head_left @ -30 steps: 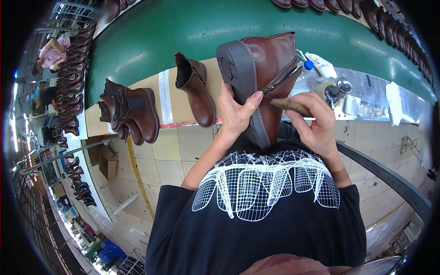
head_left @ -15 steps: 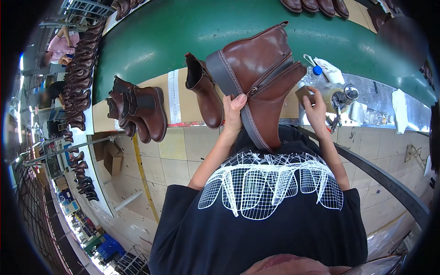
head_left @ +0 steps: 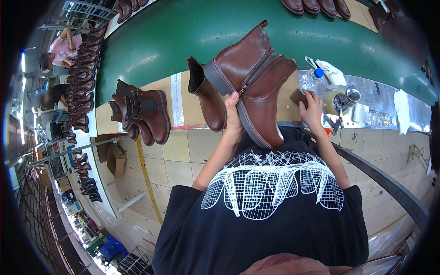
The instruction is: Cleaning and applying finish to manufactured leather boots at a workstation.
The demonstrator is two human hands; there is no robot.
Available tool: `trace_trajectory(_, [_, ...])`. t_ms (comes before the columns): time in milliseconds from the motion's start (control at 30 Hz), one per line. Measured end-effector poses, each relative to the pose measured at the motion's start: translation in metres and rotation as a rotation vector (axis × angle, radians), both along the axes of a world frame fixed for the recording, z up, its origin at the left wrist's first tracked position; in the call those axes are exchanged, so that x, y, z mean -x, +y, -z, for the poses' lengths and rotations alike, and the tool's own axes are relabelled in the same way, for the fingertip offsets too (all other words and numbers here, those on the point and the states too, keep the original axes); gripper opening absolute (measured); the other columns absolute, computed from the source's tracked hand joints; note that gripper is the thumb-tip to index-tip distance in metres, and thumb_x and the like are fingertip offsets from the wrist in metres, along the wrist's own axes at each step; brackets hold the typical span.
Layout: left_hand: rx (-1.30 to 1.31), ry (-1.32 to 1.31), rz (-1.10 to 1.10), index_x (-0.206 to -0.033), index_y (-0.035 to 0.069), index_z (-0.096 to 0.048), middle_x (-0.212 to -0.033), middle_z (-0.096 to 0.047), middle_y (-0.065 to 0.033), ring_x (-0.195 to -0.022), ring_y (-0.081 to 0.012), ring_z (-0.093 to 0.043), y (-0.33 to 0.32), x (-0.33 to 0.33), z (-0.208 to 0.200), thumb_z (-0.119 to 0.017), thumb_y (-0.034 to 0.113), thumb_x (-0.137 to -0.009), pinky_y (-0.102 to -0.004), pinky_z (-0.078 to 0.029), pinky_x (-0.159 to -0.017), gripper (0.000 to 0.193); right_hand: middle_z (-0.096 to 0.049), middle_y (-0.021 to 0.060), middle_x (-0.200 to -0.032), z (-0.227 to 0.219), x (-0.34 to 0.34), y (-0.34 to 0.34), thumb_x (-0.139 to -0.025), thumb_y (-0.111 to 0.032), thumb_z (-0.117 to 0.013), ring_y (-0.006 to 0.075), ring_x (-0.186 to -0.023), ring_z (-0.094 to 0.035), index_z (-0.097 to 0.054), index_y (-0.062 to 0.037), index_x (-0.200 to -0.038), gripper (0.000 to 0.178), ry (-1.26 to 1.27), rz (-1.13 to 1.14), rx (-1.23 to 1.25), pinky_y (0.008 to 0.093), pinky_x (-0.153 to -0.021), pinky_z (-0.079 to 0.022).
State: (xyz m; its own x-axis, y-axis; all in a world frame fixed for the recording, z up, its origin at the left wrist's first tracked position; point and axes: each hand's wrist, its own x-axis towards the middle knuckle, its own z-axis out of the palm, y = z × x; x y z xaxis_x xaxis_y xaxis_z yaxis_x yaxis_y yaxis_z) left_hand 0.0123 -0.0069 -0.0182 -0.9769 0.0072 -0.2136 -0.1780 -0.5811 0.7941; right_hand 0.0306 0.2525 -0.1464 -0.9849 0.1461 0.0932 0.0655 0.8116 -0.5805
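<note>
Left hand (head_left: 234,114) grips the sole edge of a brown boot (head_left: 262,87), held at the table's near edge with its toe toward the person's body. Right hand (head_left: 312,110), pressed to the boot's zip side a second ago, is now away from it, fingers at a small brown block (head_left: 298,97) over cardboard (head_left: 288,111); I cannot tell whether they pinch it. The boot has turned, showing less sole. Another boot (head_left: 213,109) stands just left.

Brown zip-up leather-look ankle boot (head_left: 259,78): smooth, v. glossy. Long green plastic-look tabletop (head_left: 160,43): semi-gloss. Flat tan cardbd sheet (head_left: 189,112): matt.
</note>
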Motion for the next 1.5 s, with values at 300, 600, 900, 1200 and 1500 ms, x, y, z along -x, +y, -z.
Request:
trace_trajectory(300, [-0.13, -0.021, -0.045, -0.134, -0.003, -0.047, -0.128, -0.058, -0.0174, -0.113, -0.0288, -0.06, 0.002, 0.011, 0.009, -0.058, 0.047, -0.087, -0.0418, -0.049, -0.098, 0.07, -0.05, 0.023, -0.134, -0.03, 0.002, -0.01, -0.081, -0.009, -0.067, 0.044, -0.12, -0.047, -0.061, -0.0104, -0.123, 0.042, 0.045, -0.044, 0.032, 0.0486, -0.101, -0.042])
trace_trajectory(600, [-0.01, 0.067, -0.092, -0.133, -0.002, -0.046, -0.126, -0.056, -0.0147, -0.111, -0.0279, -0.058, -0.026, 0.019, 0.051, -0.058, 0.029, -0.078, -0.0404, -0.047, -0.096, 0.064, -0.047, 0.0245, -0.135, -0.043, -0.003, -0.011, -0.081, -0.008, -0.068, 0.045, -0.121, -0.047, -0.063, -0.0081, -0.118, 0.038, 0.002, -0.067, 0.097, 0.049, -0.101, -0.043])
trace_trajectory(900, [0.494, 0.227, -0.019, -0.135, 0.003, -0.043, -0.13, -0.053, -0.009, -0.118, -0.0248, -0.051, -0.047, 0.017, 0.075, -0.073, 0.026, -0.065, -0.0403, -0.038, -0.105, 0.079, -0.052, 0.0234, -0.13, -0.055, -0.002, -0.009, -0.081, -0.009, -0.068, 0.0422, -0.115, -0.053, -0.066, -0.0071, -0.112, 0.031, 0.004, -0.115, 0.145, 0.0466, -0.097, -0.046])
trace_trajectory(1200, [0.745, 0.477, -0.147, -0.123, -0.001, -0.055, -0.121, -0.06, -0.0128, -0.111, -0.0255, -0.058, -0.057, 0.028, 0.108, -0.054, 0.013, -0.072, -0.0398, -0.049, -0.096, 0.054, -0.052, 0.0221, -0.131, -0.06, -0.008, -0.008, -0.082, -0.009, -0.067, 0.0411, -0.116, -0.052, -0.067, -0.0098, -0.112, 0.031, -0.007, -0.127, 0.153, 0.0457, -0.098, -0.045])
trace_trajectory(1500, [-0.354, 0.003, 0.256, -0.129, -0.002, -0.048, -0.118, -0.059, -0.0204, -0.097, -0.0298, -0.064, -0.03, 0.038, 0.004, -0.057, 0.04, -0.09, -0.0403, -0.055, -0.085, 0.059, -0.055, 0.0195, -0.13, -0.067, -0.017, -0.005, -0.084, -0.011, -0.067, 0.0375, -0.115, -0.056, -0.067, -0.0087, -0.113, 0.029, -0.018, -0.188, 0.141, 0.042, -0.097, -0.046])
